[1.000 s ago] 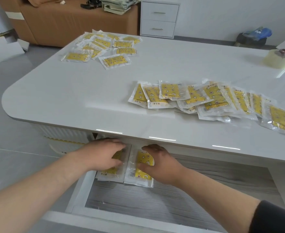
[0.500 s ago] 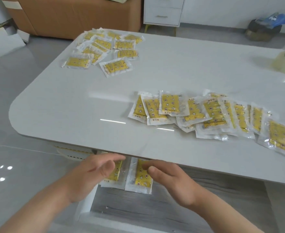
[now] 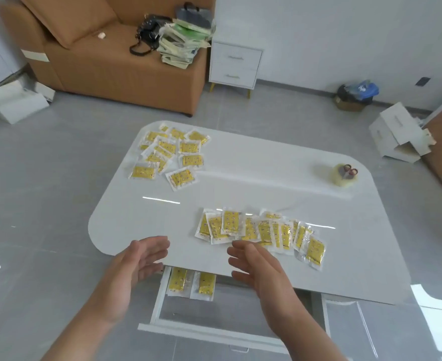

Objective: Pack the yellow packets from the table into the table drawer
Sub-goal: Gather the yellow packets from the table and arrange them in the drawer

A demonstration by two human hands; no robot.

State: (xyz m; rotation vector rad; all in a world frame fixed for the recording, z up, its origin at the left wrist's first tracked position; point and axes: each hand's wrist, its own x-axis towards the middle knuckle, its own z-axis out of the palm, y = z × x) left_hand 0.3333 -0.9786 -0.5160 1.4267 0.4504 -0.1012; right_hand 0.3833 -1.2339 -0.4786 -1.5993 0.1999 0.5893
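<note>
Clear-edged yellow packets (image 3: 261, 230): row centre-frame on worktop (image 3: 240, 183), cluster (image 3: 170, 155) upper left, 2 in drawer (image 3: 207, 327) top-left corner, grey floor showing rt. Both left hand (image 3: 136, 261) & right hand (image 3: 256, 267) over near edge, grip released.

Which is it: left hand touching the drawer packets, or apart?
Apart. Head view: left hand is open above the table edge; the drawer wall shows between it and the drawer packets.

Bare left hand (image 3: 134, 267) and bare right hand (image 3: 259, 269), both forearms uncovered to the view's edge.
</note>
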